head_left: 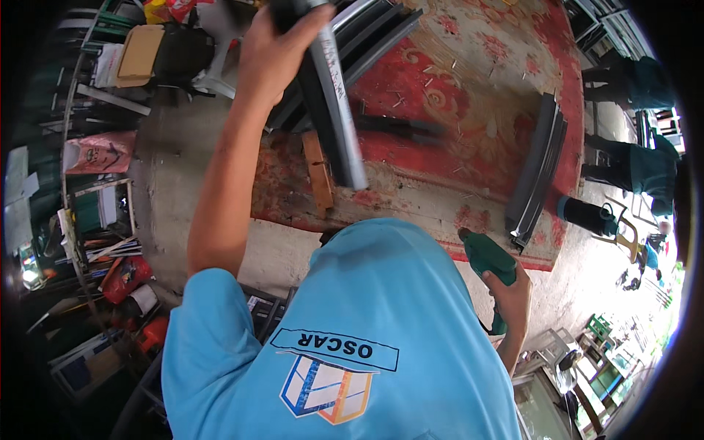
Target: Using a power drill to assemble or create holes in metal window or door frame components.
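Observation:
My left hand [275,59] is raised at the upper left, its fingers wrapped round a long dark metal profile [334,110] with a silvery side. The profile is tilted above the carpet-covered work surface, and its lower end is blurred. My right hand [515,299], low on the right, grips the handle of a green power drill [490,257]. The drill's nose points up and left, near the front edge of the surface. Below the profile lies a small wooden block [317,170]. A blurred dark strip [400,128] shows to the right of the profile.
Red patterned carpet [506,88] covers the work surface, with scattered screws or nails on it. Dark profiles [539,172] lie stacked at the right, and more profiles [385,37] at the far left. People in dark clothing [653,165] stand beyond the right edge. Cluttered shelving [95,220] lines the left.

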{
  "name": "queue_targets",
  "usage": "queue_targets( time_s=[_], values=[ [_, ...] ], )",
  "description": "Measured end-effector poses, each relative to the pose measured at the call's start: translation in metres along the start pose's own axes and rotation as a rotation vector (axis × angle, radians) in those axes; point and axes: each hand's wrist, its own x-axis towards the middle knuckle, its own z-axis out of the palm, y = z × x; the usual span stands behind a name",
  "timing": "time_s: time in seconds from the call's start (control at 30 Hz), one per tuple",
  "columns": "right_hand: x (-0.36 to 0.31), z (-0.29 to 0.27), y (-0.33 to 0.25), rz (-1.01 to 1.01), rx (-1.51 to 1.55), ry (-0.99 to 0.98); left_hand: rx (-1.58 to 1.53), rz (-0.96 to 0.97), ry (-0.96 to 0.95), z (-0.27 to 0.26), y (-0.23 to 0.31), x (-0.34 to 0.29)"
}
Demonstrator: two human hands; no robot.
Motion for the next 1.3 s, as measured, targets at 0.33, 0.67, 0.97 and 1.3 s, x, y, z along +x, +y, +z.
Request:
queue_targets(
  time_s=[0.33,0.67,0.97,1.3],
  values=[
    [0.023,-0.006,0.009,-0.055,-0.086,0.004,-0.944,-1.021,0.567,0.09,-0.179,-0.202],
    [0.032,0.006,0.009,-0.093,-0.052,-0.012,-0.097,-1.213,-0.322,0.054,-0.216,-0.263],
    [0.037,0.018,-0.004,-0.097,-0.099,-0.061,0.807,-0.681,0.051,0.044,-0.212,-0.298],
    [0.035,0.018,-0.005,-0.1,-0.12,-0.055,0.185,-0.685,-0.188,-0.038,-0.246,-0.305]
  ],
)
